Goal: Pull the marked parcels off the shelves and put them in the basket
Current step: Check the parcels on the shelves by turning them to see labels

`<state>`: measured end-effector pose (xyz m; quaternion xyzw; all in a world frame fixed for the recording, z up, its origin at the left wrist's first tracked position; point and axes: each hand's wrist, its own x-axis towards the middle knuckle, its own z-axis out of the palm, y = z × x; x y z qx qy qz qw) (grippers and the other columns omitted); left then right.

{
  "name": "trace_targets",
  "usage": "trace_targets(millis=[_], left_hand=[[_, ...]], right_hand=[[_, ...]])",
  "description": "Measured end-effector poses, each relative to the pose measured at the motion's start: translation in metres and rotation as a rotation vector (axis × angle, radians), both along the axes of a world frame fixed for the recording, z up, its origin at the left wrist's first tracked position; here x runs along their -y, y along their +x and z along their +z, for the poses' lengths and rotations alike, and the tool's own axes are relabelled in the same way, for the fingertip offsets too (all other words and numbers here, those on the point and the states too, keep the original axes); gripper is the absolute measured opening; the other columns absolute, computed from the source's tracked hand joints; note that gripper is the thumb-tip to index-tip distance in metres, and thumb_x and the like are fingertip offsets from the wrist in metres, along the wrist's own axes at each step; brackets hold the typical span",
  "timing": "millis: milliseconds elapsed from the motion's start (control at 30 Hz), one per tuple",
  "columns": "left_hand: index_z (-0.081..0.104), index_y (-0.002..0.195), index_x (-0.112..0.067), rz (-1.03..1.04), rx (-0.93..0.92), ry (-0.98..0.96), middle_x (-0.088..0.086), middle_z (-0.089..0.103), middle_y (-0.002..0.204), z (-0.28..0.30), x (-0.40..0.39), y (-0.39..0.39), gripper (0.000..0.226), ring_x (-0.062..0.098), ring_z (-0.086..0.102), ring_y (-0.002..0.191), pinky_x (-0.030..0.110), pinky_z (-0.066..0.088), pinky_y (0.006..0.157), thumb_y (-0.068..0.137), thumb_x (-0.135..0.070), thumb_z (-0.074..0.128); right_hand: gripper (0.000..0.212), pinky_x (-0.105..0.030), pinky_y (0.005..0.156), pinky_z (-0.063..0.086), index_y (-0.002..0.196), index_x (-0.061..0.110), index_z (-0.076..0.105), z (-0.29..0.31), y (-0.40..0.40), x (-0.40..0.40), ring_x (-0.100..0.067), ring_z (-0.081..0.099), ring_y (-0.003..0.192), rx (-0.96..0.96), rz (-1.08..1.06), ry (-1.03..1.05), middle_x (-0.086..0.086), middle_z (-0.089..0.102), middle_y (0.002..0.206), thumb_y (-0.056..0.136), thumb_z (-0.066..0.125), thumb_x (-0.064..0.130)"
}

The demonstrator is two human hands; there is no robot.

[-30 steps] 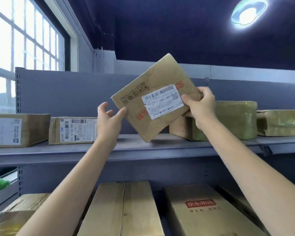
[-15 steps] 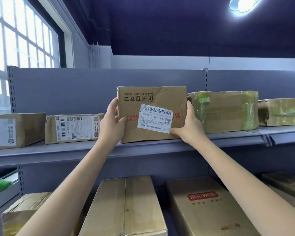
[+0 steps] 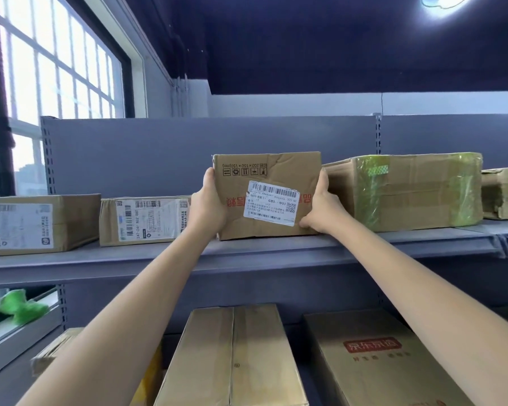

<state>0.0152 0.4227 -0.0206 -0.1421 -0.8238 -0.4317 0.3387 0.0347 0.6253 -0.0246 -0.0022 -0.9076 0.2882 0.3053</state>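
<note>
Parcels line the grey upper shelf (image 3: 276, 253), and we read them from the left: a labelled carton (image 3: 38, 224) at the edge, then a smaller labelled box (image 3: 144, 219) just beside it. Next we see the left hand (image 3: 210, 206) gripping the left side of the upright dented parcel (image 3: 266, 194), which rests on the shelf, white label facing us. The right hand (image 3: 323, 205) grips its right edge, touching the tape-wrapped box (image 3: 405, 190) alongside.
</note>
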Motion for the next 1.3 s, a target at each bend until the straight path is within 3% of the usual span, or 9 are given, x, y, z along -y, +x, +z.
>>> trace_targets(millis=[167, 300, 400, 533, 667, 800, 933, 1100, 1300], left_hand=[[0.025, 0.138, -0.019, -0.063, 0.023, 0.019, -0.001, 0.052, 0.098, -0.002, -0.004, 0.003, 0.064, 0.018, 0.049, 0.078, 0.025, 0.036, 0.054, 0.081, -0.003, 0.050], [0.024, 0.140, -0.019, -0.078, 0.026, 0.051, -0.003, 0.049, 0.100, -0.002, -0.007, 0.005, 0.065, 0.021, 0.047, 0.085, 0.028, 0.038, 0.059, 0.082, -0.004, 0.050], [0.018, 0.145, -0.019, -0.096, 0.053, 0.064, 0.000, 0.052, 0.107, -0.002, -0.006, 0.006, 0.070, 0.022, 0.047, 0.090, 0.034, 0.044, 0.067, 0.084, -0.006, 0.050], [0.027, 0.141, -0.015, -0.107, 0.037, 0.068, 0.009, 0.054, 0.125, -0.005, -0.001, 0.007, 0.064, 0.029, 0.052, 0.105, 0.040, 0.047, 0.081, 0.084, -0.006, 0.052], [0.023, 0.144, -0.011, -0.096, -0.094, -0.019, 0.011, 0.033, 0.146, -0.013, -0.002, 0.011, 0.066, 0.027, 0.030, 0.135, 0.037, 0.029, 0.110, 0.084, -0.001, 0.049], [0.021, 0.145, -0.012, -0.068, -0.166, -0.059, 0.012, 0.010, 0.156, -0.018, -0.013, 0.028, 0.068, 0.029, 0.007, 0.143, 0.039, 0.013, 0.116, 0.083, 0.001, 0.047], [0.022, 0.144, -0.011, -0.089, -0.170, -0.122, 0.014, 0.013, 0.154, -0.016, -0.025, 0.044, 0.066, 0.030, 0.007, 0.143, 0.039, 0.013, 0.115, 0.084, -0.001, 0.048], [0.031, 0.139, -0.009, -0.175, -0.135, -0.162, 0.013, 0.037, 0.140, -0.014, -0.052, 0.060, 0.061, 0.031, 0.032, 0.128, 0.036, 0.027, 0.105, 0.082, -0.004, 0.051], [0.037, 0.135, -0.010, -0.204, -0.073, -0.151, 0.013, 0.046, 0.135, -0.023, -0.120, 0.069, 0.055, 0.028, 0.040, 0.125, 0.022, 0.026, 0.086, 0.083, -0.007, 0.053]], right_hand=[[0.121, -0.029, 0.070, 0.043, 0.142, 0.020, -0.026, -0.005, -0.003, 0.001, -0.018, 0.049, 0.081, -0.005, 0.031, -0.055, -0.016, 0.052, 0.123, 0.074, 0.072, 0.005], [0.121, -0.028, 0.068, 0.042, 0.142, 0.021, -0.026, -0.005, -0.004, 0.001, -0.017, 0.049, 0.078, 0.005, 0.028, -0.075, -0.015, 0.053, 0.122, 0.074, 0.074, 0.008], [0.120, -0.028, 0.071, 0.042, 0.142, 0.023, -0.024, -0.005, -0.003, 0.002, -0.018, 0.050, 0.083, 0.003, 0.027, -0.092, -0.013, 0.052, 0.123, 0.074, 0.073, 0.009], [0.111, -0.031, 0.081, 0.044, 0.146, 0.023, -0.016, -0.008, 0.003, 0.002, -0.023, 0.055, 0.102, 0.003, 0.060, -0.136, -0.009, 0.051, 0.129, 0.076, 0.071, 0.012], [0.090, -0.028, 0.077, 0.040, 0.145, 0.019, 0.005, -0.012, 0.012, 0.003, -0.022, 0.053, 0.098, -0.114, -0.040, -0.102, -0.009, 0.053, 0.124, 0.078, 0.065, 0.017], [0.067, -0.021, 0.061, 0.036, 0.138, 0.017, 0.029, -0.013, 0.029, 0.003, -0.016, 0.050, 0.085, -0.126, -0.062, -0.105, -0.007, 0.054, 0.118, 0.080, 0.062, 0.019], [0.058, -0.026, 0.076, 0.037, 0.133, 0.017, 0.038, -0.016, 0.057, -0.019, -0.024, 0.053, 0.103, -0.070, -0.122, -0.071, -0.009, 0.054, 0.124, 0.081, 0.062, 0.022], [0.046, -0.027, 0.061, 0.038, 0.123, 0.017, 0.049, -0.011, 0.083, -0.068, -0.016, 0.053, 0.081, 0.007, -0.167, -0.090, -0.004, 0.058, 0.108, 0.079, 0.062, 0.024], [0.025, -0.023, 0.070, 0.034, 0.106, 0.013, 0.062, -0.026, 0.091, -0.137, -0.017, 0.050, 0.086, -0.076, -0.178, -0.075, -0.005, 0.062, 0.104, 0.081, 0.062, 0.020]])
